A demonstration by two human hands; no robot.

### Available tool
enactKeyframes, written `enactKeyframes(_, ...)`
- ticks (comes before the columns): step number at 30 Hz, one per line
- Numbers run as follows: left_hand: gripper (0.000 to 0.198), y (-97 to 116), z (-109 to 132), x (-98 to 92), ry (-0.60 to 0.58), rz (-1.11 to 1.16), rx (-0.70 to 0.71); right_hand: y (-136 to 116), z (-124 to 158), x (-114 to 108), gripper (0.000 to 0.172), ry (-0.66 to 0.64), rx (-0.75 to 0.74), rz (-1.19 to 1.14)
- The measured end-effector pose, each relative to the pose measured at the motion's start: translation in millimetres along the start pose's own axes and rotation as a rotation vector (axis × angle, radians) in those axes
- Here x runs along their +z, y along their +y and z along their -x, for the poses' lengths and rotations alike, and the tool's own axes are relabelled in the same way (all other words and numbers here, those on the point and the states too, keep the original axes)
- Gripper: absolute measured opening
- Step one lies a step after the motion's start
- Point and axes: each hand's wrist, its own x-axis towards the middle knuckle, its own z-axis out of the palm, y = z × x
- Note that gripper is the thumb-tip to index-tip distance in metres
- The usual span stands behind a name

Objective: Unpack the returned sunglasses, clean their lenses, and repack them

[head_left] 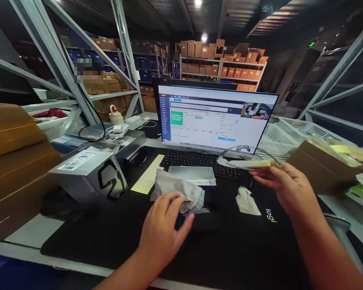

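Clenching a crumpled grey cloth pouch point(178, 191) on a black desk mat point(87, 245) printed "logi", the left hand point(161, 227) sits just below the keyboard point(196, 159) — the right hand point(282, 187) pinches thin wire-framed glasses point(245, 155) in the air above the mat.

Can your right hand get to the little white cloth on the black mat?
Probably yes. The right hand is close above the white cloth, and nothing stands between them on the black mat, though its fingers hold a thin yellowish strip.
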Motion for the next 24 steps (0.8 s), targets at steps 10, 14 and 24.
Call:
enactKeyframes(10, 0.018, 24, -36, 18.9, -0.557, -0.263, -0.195, 51, 94, -28, 0.025, 0.019, 0.243, -0.107)
enactKeyframes(14, 0.032, 1, -34, 6.4, -0.425, 0.007, -0.281, 62, 103, -23, 0.024, -0.021, 0.195, -0.094)
enactKeyframes(24, 0.024, -8, -9, -6.2, -0.104, 0.516, -0.626, 52, 92, 37, 0.022, -0.368, -0.25, 0.286)
